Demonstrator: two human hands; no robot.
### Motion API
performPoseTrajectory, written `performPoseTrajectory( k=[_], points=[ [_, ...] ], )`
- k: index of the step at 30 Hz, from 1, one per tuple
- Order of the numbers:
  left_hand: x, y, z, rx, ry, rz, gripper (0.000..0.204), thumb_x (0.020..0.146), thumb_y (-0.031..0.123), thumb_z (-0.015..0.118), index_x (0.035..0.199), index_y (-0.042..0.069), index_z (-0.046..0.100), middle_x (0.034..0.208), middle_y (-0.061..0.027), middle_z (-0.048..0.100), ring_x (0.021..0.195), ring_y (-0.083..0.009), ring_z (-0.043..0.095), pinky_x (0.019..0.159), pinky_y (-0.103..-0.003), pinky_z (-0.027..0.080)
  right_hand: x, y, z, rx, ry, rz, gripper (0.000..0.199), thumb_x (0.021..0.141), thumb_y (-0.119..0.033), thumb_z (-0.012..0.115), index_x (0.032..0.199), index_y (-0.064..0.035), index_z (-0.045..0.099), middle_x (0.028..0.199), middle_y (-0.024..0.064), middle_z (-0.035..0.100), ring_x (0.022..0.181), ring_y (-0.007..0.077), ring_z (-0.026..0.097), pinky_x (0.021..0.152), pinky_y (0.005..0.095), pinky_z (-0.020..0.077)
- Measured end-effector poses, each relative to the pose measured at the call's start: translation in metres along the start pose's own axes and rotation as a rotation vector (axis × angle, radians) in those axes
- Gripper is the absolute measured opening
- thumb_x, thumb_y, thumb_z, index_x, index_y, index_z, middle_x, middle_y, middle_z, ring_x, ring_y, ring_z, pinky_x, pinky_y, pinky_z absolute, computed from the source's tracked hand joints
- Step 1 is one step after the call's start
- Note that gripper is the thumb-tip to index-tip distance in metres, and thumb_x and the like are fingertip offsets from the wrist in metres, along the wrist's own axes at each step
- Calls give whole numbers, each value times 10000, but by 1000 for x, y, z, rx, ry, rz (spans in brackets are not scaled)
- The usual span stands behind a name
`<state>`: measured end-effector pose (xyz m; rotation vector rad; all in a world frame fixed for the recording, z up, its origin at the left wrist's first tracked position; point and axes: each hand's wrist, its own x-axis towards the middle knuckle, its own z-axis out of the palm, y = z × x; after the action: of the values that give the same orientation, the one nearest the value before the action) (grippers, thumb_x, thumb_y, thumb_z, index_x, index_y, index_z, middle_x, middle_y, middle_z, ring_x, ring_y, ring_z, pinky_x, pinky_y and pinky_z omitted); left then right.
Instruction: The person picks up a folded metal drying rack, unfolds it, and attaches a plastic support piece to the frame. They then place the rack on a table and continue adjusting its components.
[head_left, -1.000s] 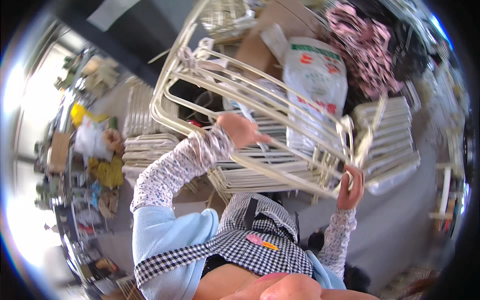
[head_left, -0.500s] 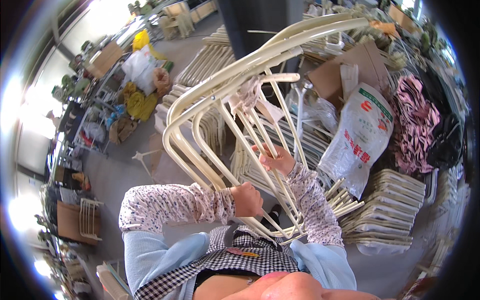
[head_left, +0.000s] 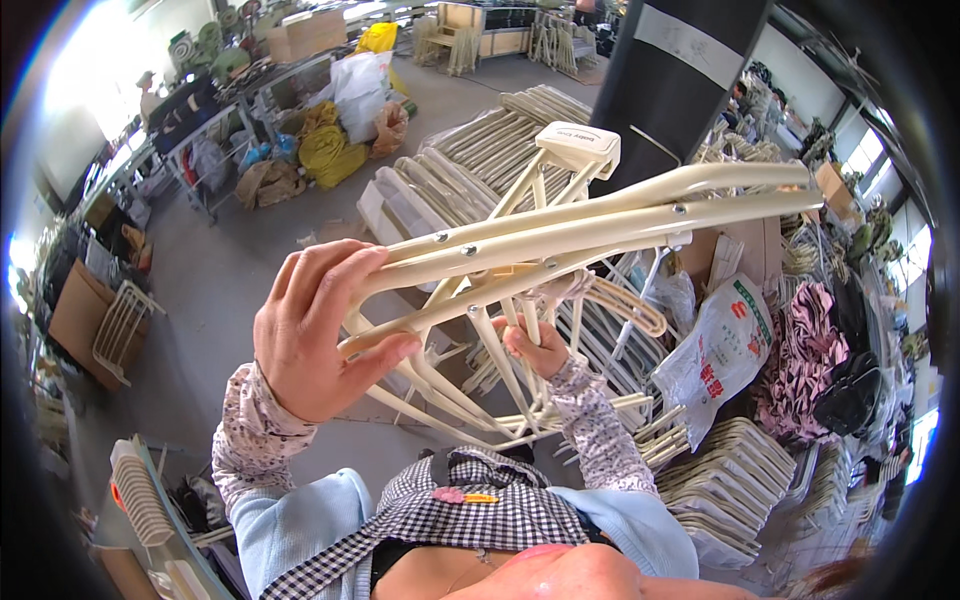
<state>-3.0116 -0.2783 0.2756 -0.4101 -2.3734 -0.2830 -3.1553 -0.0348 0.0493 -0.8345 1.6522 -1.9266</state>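
Note:
I hold up a cream tubular metal frame (head_left: 560, 232), like that of a folding chair, in front of my body. Its long bolted tubes run to the far right, and thinner bars slant down toward my waist. My left hand (head_left: 318, 328) grips the bent left end, fingers over the upper tube and thumb by the lower one. On the thin bars lower down, my right hand (head_left: 538, 346) is closed. Pale pinkish cloth (head_left: 562, 286) lies among the bars just above it, partly hidden by the tubes. A cream block (head_left: 578, 148) caps the frame's far side.
Stacked cream frames (head_left: 520, 135) lie beyond, with another stack (head_left: 735, 480) at the near right. A white printed sack (head_left: 715, 350) and pink striped fabric (head_left: 808, 350) sit at right. A dark pillar (head_left: 675, 75) stands ahead; yellow bags (head_left: 330, 155) lie far left.
The frame has turned, its long tubes lying flatter and closer to me. My left hand has shifted from the lower bars up to the bent tube end. My right hand stays on the thin bars.

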Motion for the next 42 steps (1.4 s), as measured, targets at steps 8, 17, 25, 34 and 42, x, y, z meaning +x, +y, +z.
performPoseTrajectory(
  k=[8, 17, 25, 34, 42],
  points=[
    [-45, -20, -71, 176, -80, -101, 564, 623, 266, 809, 1106, 73, 591, 993, -92, 557, 868, -273, 587, 732, -367, 517, 60, 42, 129, 174, -240, -126, 241, 977, -170, 482, 757, -75, 466, 732, -11, 487, 679, 80, 441, 632, 233, 384],
    [-42, -31, -94, 94, -465, -359, 642, 704, 372, 769, 1207, 58, 525, 1005, -123, 623, 891, -302, 619, 775, -384, 504, 78, 72, 206, 246, -638, 49, 265, 995, -245, 463, 844, -46, 552, 775, 4, 553, 722, 91, 513, 664, 247, 440],
    [-73, -33, -78, -279, -767, -1122, 514, 835, 421, 676, 1110, 4, 556, 826, -109, 664, 732, -180, 655, 676, -292, 508, 68, 133, 234, 142, -936, 184, 442, 950, -446, 504, 1193, -88, 595, 1000, 106, 638, 934, 159, 603, 875, 325, 465],
    [-131, -16, -71, -139, -460, -1474, 567, 816, 485, 692, 1083, 0, 572, 818, -67, 632, 687, -109, 611, 640, -248, 502, 37, 6, 219, 402, -598, 276, 320, 912, -209, 575, 1152, -2, 530, 1062, 114, 597, 1008, 198, 587, 869, 326, 461],
    [-173, -25, -65, -145, -311, -1550, 602, 835, 555, 626, 1031, -12, 590, 767, -88, 640, 658, -156, 638, 610, -281, 512, 38, -12, 278, 458, -815, 324, 801, 839, -184, 698, 1391, 15, 152, 1048, 194, 614, 970, 247, 647, 860, 365, 526]
  ],
)
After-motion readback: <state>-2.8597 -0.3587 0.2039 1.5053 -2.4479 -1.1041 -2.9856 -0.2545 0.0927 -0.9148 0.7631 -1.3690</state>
